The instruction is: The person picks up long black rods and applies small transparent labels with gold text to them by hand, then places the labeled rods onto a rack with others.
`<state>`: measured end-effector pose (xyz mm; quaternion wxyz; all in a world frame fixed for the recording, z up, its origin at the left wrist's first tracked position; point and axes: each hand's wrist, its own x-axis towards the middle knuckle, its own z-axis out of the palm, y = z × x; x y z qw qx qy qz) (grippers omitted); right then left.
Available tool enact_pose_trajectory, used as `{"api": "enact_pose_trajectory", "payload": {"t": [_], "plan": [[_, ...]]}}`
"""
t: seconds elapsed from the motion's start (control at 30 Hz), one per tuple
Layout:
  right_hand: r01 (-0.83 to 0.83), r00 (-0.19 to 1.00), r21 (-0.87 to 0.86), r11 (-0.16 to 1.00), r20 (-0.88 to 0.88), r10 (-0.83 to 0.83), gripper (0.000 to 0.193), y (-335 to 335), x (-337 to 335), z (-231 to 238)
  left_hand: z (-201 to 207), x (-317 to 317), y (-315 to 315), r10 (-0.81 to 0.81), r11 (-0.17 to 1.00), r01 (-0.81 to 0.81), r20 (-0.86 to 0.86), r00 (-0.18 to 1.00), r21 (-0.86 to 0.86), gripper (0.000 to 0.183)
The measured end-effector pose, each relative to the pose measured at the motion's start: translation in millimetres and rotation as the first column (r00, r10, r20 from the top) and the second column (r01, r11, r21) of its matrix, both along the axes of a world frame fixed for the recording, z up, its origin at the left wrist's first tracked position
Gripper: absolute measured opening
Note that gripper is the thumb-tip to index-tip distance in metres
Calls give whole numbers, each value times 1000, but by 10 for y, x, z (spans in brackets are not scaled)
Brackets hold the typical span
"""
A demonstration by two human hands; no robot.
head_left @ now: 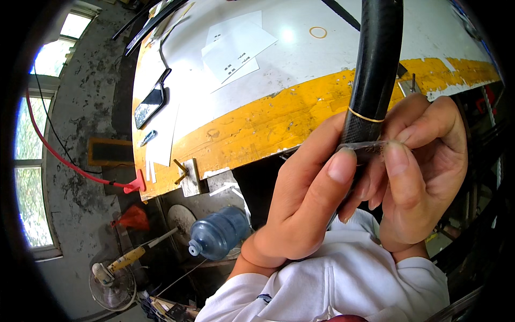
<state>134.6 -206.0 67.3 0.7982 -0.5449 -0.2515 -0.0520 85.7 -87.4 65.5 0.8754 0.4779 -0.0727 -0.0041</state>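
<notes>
A thick, curved black tube (377, 59) with a woven-looking surface comes down from the top of the view to my hands. A thin tan rubber band (366, 117) circles it just above my fingers. My left hand (306, 198) is closed round the tube's lower part, its thumb lying along the near side. A strip of clear film (367, 145) stretches across the tube between my two thumbs. With thumb and forefinger, my right hand (424, 172) pinches the strip's right end. The tube's lower end is mostly hidden behind my hands.
Beyond my hands lies a white table with a worn yellow edge (257, 118). It holds paper sheets (238, 48), a loose rubber band (317, 33) and a black phone (151, 104). A blue water jug (220, 233) and a fan (112, 284) are at lower left, below a red hose (59, 150).
</notes>
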Motion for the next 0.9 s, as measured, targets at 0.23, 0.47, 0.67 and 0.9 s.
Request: {"api": "enact_pose_trajectory", "payload": {"t": [0.23, 0.47, 0.67, 0.9], "plan": [[13, 1000, -36, 999, 2, -13, 14, -10, -5, -1, 4, -4, -4, 4, 1000, -4, -1, 1000, 1, 46], [15, 1000, -49, 999, -6, -15, 14, -7, -7, 10, 12, 0, 17, 8, 1000, -8, 12, 1000, 26, 45], [15, 1000, -46, 999, -13, -15, 13, -8, -4, 1, 20, 5, 10, 28, 998, -28, 1, 1000, 56, 44], [-32, 998, -2, 999, -52, 31, 12, -18, 1, -27, -32, 47, -36, 40, 997, -42, -37, 999, -72, 43]]}}
